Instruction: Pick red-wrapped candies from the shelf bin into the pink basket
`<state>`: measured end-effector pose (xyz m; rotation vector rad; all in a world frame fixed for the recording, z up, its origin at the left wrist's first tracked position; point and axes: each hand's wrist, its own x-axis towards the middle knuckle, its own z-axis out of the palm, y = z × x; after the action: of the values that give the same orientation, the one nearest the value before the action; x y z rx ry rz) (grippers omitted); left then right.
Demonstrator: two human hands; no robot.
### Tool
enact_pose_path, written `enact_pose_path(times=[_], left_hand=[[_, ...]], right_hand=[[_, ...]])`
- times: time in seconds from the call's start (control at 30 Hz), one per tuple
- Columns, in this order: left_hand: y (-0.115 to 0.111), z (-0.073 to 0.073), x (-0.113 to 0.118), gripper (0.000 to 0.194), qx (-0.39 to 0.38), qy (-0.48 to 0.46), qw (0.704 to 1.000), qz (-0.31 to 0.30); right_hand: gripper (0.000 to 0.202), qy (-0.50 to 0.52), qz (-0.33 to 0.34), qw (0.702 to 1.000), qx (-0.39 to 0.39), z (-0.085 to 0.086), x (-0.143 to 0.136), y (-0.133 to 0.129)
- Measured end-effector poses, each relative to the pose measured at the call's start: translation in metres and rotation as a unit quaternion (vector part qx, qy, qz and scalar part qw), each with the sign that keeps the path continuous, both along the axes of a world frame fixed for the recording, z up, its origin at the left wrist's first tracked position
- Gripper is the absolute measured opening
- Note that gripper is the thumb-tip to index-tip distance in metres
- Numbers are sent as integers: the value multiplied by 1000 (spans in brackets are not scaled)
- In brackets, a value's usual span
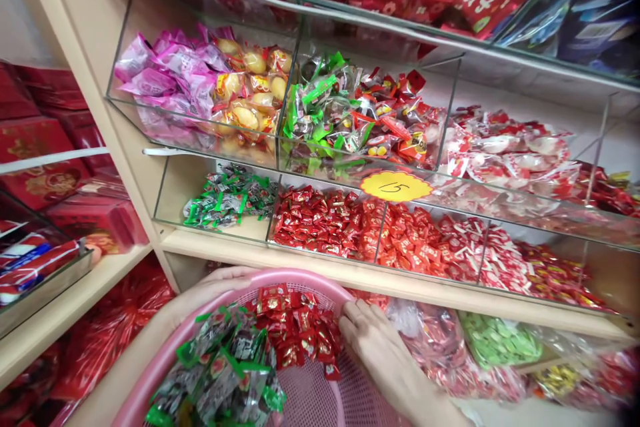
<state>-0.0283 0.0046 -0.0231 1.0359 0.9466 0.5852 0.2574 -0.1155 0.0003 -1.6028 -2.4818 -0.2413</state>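
Observation:
A pink mesh basket [295, 276] is tilted toward me just below the shelf edge. My left hand [213, 287] holds it from outside at the far left rim, its fingers partly hidden behind the plastic. On the right side, my right hand [373, 343] has its fingers curled over the rim. Inside lie two heaps: green-and-clear wrapped candies [225, 367] at the left and red wrapped candies [295, 323] against the far wall. Bare mesh shows on the basket's floor between the heaps and my right hand.
Clear bins on the wooden shelf [210, 243] hold green candies [230, 200], red candies [320, 220] and other sweets. A yellow price tag [397, 185] hangs from the upper tier. Bagged sweets [500, 340] sit below right; red boxes [37, 153] stand at left.

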Motion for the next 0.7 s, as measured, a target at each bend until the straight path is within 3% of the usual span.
enact_pose_path(times=[0.17, 0.4, 0.7], left_hand=[[0, -2, -1, 47, 17, -8, 1000, -11], [0, 6, 3, 42, 23, -21, 999, -34], [-5, 7, 3, 41, -5, -31, 999, -9]], right_hand=[[16, -45, 5, 998, 35, -16, 2, 1], [17, -96, 22, 995, 35, -13, 4, -6], [20, -144, 59, 987, 43, -24, -7, 18]])
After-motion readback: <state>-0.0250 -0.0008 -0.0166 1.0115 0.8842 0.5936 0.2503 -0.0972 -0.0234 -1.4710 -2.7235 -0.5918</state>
